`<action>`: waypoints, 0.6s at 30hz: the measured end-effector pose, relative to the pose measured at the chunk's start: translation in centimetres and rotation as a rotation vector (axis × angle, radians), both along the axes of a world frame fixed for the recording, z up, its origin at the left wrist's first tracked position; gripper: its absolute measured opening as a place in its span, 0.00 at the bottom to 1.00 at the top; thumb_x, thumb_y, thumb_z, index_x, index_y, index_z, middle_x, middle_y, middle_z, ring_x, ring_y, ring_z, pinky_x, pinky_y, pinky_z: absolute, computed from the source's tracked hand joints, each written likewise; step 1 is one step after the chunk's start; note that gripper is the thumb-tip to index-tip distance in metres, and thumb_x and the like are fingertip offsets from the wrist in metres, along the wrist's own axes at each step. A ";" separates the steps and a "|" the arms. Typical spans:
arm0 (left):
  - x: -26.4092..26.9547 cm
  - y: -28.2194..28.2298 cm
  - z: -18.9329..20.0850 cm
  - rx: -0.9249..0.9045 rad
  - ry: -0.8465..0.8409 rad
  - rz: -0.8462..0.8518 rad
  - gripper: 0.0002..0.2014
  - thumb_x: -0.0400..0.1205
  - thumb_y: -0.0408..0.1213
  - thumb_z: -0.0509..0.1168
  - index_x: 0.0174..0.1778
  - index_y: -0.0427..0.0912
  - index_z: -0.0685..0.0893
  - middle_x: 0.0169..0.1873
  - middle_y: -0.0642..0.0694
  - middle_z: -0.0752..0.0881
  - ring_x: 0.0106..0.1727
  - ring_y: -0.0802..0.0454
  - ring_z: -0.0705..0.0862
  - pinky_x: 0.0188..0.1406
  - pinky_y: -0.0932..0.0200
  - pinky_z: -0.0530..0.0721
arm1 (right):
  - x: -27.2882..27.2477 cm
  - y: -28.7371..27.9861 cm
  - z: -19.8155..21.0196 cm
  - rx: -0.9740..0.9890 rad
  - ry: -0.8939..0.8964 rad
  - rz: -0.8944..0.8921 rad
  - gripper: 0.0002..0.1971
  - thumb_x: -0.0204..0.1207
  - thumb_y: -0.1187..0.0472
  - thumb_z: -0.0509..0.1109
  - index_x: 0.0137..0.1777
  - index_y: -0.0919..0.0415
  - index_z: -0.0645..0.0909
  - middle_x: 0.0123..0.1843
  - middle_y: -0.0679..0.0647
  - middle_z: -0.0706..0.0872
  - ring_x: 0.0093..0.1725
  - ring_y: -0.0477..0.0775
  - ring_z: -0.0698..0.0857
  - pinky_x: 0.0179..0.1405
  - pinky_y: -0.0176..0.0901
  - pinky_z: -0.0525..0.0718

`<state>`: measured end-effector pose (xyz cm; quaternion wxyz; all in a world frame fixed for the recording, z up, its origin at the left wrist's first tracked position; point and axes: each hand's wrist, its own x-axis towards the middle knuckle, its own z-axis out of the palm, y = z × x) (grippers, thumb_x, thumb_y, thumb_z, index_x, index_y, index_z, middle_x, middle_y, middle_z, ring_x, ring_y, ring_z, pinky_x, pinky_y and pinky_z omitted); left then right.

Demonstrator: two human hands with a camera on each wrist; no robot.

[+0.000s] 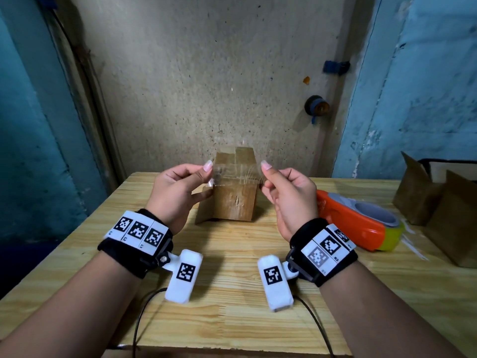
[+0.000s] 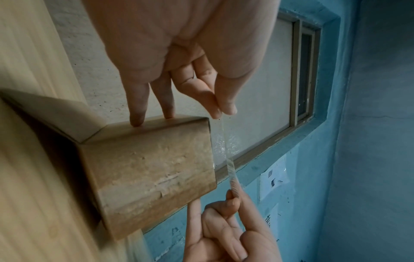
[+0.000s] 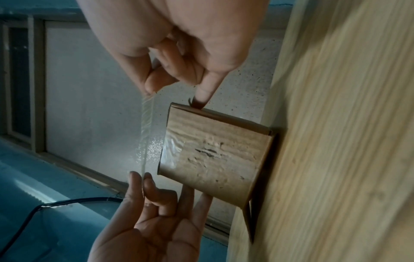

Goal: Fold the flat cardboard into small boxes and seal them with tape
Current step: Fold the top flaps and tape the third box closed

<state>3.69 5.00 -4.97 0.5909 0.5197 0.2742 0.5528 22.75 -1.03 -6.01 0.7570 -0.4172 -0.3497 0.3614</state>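
Observation:
A small brown cardboard box (image 1: pixel 233 200) stands on the wooden table (image 1: pixel 232 293), its back flap raised and a side flap lying out to the left. A strip of clear tape (image 1: pixel 236 169) is stretched just above the box's open top. My left hand (image 1: pixel 209 173) pinches its left end and my right hand (image 1: pixel 264 174) pinches its right end. In the left wrist view, thumb and forefinger pinch the tape (image 2: pixel 228 159) while two other fingers (image 2: pixel 136 122) touch the box (image 2: pixel 145 168). In the right wrist view, one finger (image 3: pixel 201 99) touches the edge of the box (image 3: pixel 215 156) beside the tape (image 3: pixel 146 133).
An orange and green tape dispenser (image 1: pixel 356 220) lies to the right of the box. Brown cardboard boxes (image 1: pixel 438 210) stand at the table's right edge. A wall rises close behind the table. Black cables (image 1: pixel 139 319) hang over the front edge.

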 end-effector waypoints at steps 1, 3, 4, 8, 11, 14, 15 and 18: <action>0.0 0.0 -0.1 -0.008 0.006 -0.008 0.07 0.75 0.39 0.76 0.37 0.40 0.87 0.37 0.47 0.87 0.44 0.55 0.86 0.66 0.33 0.82 | 0.0 0.0 0.0 -0.004 0.017 0.013 0.15 0.80 0.62 0.81 0.34 0.60 0.80 0.26 0.49 0.80 0.25 0.42 0.76 0.63 0.53 0.90; 0.1 0.1 -0.2 -0.023 0.012 -0.017 0.08 0.76 0.39 0.76 0.38 0.40 0.86 0.36 0.48 0.86 0.43 0.57 0.86 0.67 0.30 0.80 | 0.2 0.0 0.0 -0.009 0.054 0.036 0.15 0.79 0.63 0.80 0.34 0.59 0.80 0.28 0.51 0.81 0.25 0.43 0.74 0.56 0.47 0.90; 0.1 0.1 -0.2 -0.027 0.013 -0.020 0.08 0.76 0.39 0.75 0.38 0.39 0.86 0.34 0.50 0.86 0.40 0.59 0.86 0.68 0.29 0.80 | 0.2 0.1 0.1 -0.011 0.069 0.048 0.15 0.79 0.63 0.80 0.34 0.59 0.80 0.29 0.51 0.81 0.25 0.44 0.73 0.54 0.45 0.89; 0.0 0.1 -0.1 -0.047 0.033 -0.041 0.09 0.77 0.40 0.74 0.40 0.38 0.84 0.26 0.54 0.83 0.31 0.61 0.82 0.69 0.28 0.80 | 0.4 0.2 0.0 -0.024 0.086 0.068 0.14 0.79 0.63 0.81 0.35 0.58 0.80 0.30 0.51 0.82 0.26 0.44 0.72 0.51 0.42 0.84; 0.1 0.0 -0.1 -0.059 0.038 -0.069 0.08 0.79 0.39 0.73 0.39 0.40 0.83 0.28 0.54 0.85 0.30 0.61 0.82 0.70 0.29 0.80 | 0.6 0.3 -0.3 -0.038 0.065 0.057 0.15 0.78 0.63 0.81 0.34 0.58 0.79 0.30 0.51 0.82 0.25 0.43 0.72 0.44 0.39 0.77; 0.2 0.1 -0.2 -0.065 0.047 -0.070 0.07 0.80 0.39 0.72 0.38 0.41 0.84 0.30 0.52 0.88 0.33 0.60 0.86 0.70 0.29 0.79 | 0.6 0.3 -0.4 -0.048 0.072 0.067 0.15 0.79 0.64 0.80 0.35 0.58 0.78 0.29 0.51 0.81 0.23 0.42 0.71 0.42 0.37 0.76; 0.1 0.2 -0.3 -0.066 0.059 -0.065 0.08 0.81 0.39 0.72 0.38 0.41 0.84 0.29 0.52 0.87 0.33 0.59 0.86 0.70 0.30 0.80 | 0.6 0.3 -0.4 -0.049 0.073 0.069 0.15 0.79 0.64 0.80 0.35 0.59 0.78 0.29 0.51 0.81 0.23 0.42 0.71 0.42 0.37 0.76; 0.1 0.3 -0.4 -0.065 0.099 -0.057 0.09 0.81 0.40 0.73 0.36 0.43 0.85 0.29 0.52 0.86 0.36 0.56 0.86 0.67 0.33 0.82 | 0.6 0.4 -0.4 -0.052 0.081 0.071 0.15 0.80 0.65 0.80 0.34 0.59 0.78 0.29 0.51 0.81 0.22 0.42 0.70 0.40 0.37 0.76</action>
